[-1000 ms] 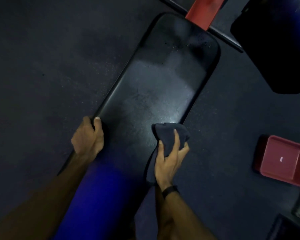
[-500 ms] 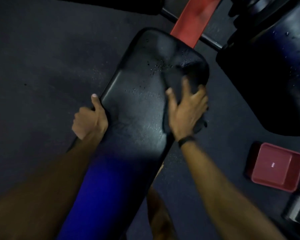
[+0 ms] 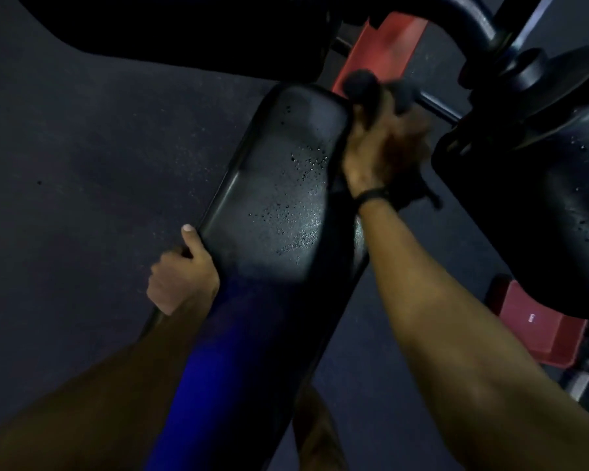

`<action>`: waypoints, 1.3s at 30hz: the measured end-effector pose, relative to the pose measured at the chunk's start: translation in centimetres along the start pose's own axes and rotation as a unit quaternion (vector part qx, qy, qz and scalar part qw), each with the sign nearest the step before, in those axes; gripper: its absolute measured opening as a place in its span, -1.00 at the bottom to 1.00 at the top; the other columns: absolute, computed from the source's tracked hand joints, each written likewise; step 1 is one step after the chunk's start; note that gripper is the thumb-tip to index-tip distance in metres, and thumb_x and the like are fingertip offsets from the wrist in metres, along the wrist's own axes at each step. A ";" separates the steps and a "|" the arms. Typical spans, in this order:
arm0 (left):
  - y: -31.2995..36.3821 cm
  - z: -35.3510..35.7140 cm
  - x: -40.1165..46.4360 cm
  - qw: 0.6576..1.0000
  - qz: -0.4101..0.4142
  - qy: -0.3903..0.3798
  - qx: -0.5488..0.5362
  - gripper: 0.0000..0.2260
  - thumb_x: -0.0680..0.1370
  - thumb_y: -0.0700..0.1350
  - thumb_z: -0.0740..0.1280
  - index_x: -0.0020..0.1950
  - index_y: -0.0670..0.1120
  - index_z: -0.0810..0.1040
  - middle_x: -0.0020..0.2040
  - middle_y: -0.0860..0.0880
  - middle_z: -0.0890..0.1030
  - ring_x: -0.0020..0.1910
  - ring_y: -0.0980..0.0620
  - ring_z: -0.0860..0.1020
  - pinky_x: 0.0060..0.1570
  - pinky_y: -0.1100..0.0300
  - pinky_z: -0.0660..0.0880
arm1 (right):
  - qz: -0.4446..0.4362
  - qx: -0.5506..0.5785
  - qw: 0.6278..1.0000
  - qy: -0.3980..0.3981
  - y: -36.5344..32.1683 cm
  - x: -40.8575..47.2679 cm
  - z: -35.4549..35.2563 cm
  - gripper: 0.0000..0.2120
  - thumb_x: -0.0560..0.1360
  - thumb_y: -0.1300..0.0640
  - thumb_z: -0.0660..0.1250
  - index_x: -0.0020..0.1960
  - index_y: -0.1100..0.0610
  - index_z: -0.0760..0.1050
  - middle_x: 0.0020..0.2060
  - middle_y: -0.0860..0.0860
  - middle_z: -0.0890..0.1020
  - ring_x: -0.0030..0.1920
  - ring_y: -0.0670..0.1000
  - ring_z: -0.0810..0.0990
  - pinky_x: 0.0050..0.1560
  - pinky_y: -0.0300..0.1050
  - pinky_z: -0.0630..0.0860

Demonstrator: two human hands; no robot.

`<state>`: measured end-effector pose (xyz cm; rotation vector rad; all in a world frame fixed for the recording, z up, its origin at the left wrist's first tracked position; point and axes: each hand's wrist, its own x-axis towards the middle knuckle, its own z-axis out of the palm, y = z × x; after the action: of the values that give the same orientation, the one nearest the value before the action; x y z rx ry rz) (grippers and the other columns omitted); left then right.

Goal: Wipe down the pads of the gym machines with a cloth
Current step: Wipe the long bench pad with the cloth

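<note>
Your left hand (image 3: 182,278) grips the near left edge of the bench pad (image 3: 279,202), likely to steady it while you wipe. Your right hand (image 3: 383,149) clutches the dark cloth (image 3: 363,86) at the pad's far right corner, blurred mid-stroke. Droplets on the pad suggest the middle is not yet wiped. A red tray (image 3: 538,329) sits on the floor (image 3: 99,164) to the right; its contents are hidden.

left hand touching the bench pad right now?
Touching. The head view shows the left hand gripping the bench pad at its left edge, thumb lying along the rim.
</note>
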<state>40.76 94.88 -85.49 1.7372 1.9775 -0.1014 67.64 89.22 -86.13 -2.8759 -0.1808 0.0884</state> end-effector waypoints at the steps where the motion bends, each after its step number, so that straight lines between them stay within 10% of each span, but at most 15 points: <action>1: -0.2 0.1 0.0 1.000 0.002 0.000 0.003 -0.45 0.67 0.25 0.05 -0.38 -0.10 0.28 -0.24 -0.17 0.44 -0.21 -0.13 0.40 -0.10 -0.01 0.32 | -0.058 -0.024 0.998 -0.020 -2.0 -0.8 0.4 -0.54 0.60 -0.13 0.20 0.47 -0.07 0.40 0.40 0.23 0.41 0.38 0.26 0.38 0.32 0.10 0.25; 8: -0.1 0.3 0.5 1.000 0.016 0.007 -0.005 -0.40 0.66 0.25 0.05 -0.18 -0.24 0.51 -0.06 -0.33 0.61 -0.04 -0.32 0.55 -0.05 -0.04 0.35 | -0.337 -0.053 0.927 -0.155 1.1 -16.2 -1.0 -0.32 0.41 -0.06 0.48 0.49 -0.06 0.38 0.31 0.21 0.44 0.08 0.19 0.45 0.02 0.07 0.34; 13: -0.6 0.5 1.0 1.000 0.017 0.003 0.008 -0.41 0.66 0.28 0.01 -0.25 -0.17 0.46 -0.18 -0.23 0.56 -0.16 -0.21 0.49 -0.09 0.00 0.30 | -0.132 -0.003 0.989 -0.070 9.7 -13.4 -2.4 -0.50 0.54 -0.08 0.37 0.45 -0.01 0.46 0.24 0.34 0.47 0.15 0.29 0.46 0.16 0.16 0.39; 19: -0.7 0.9 0.9 1.000 0.026 0.010 0.009 -0.41 0.65 0.29 0.01 -0.38 -0.12 0.36 -0.26 -0.17 0.51 -0.19 -0.20 0.49 -0.11 -0.01 0.33 | 0.067 0.010 0.998 0.011 0.6 -0.9 0.0 -0.52 0.60 -0.14 0.20 0.50 -0.08 0.38 0.49 0.21 0.32 0.49 0.25 0.27 0.42 0.13 0.15; 27: -1.2 1.0 1.1 0.999 0.028 0.008 0.015 -0.38 0.65 0.29 0.00 -0.30 -0.17 0.46 -0.27 -0.14 0.50 -0.22 -0.16 0.45 -0.13 0.00 0.31 | -0.252 -0.046 0.964 -0.076 3.5 -15.1 -1.3 -0.46 0.54 -0.08 0.36 0.50 -0.06 0.37 0.33 0.24 0.44 0.19 0.19 0.37 0.13 0.14 0.33; 31: -1.1 1.0 1.1 0.999 0.029 0.009 0.018 -0.37 0.65 0.29 -0.01 -0.29 -0.18 0.47 -0.26 -0.16 0.50 -0.23 -0.16 0.43 -0.14 0.00 0.30 | -0.013 0.045 0.998 -0.036 10.3 -16.8 -2.4 -0.46 0.61 -0.15 0.22 0.52 0.04 0.35 0.33 0.30 0.43 0.30 0.24 0.38 0.33 0.02 0.24; 35: -1.3 1.1 1.3 0.999 0.022 0.013 0.020 -0.32 0.64 0.31 -0.03 -0.22 -0.22 0.54 -0.21 -0.20 0.55 -0.21 -0.20 0.47 -0.12 -0.02 0.33 | 0.196 0.336 0.921 -0.019 9.4 -10.0 -1.9 -0.59 0.69 0.11 0.20 0.44 0.33 0.36 0.35 0.08 0.47 0.40 0.09 0.44 0.22 -0.55 0.19; 39: -0.9 1.1 1.3 0.999 0.022 0.006 0.023 -0.38 0.66 0.28 -0.02 -0.23 -0.20 0.47 -0.22 -0.15 0.47 -0.20 -0.15 0.40 -0.10 -0.01 0.28 | 0.221 0.301 0.927 -0.021 7.6 -0.9 -1.0 -0.54 0.69 -0.03 0.16 0.45 0.26 0.39 0.43 0.15 0.47 0.43 0.10 0.42 0.27 -0.30 0.24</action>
<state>40.13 95.47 -87.19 1.8135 1.9579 -0.1215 67.67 81.59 -87.07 -2.2453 0.4216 0.2427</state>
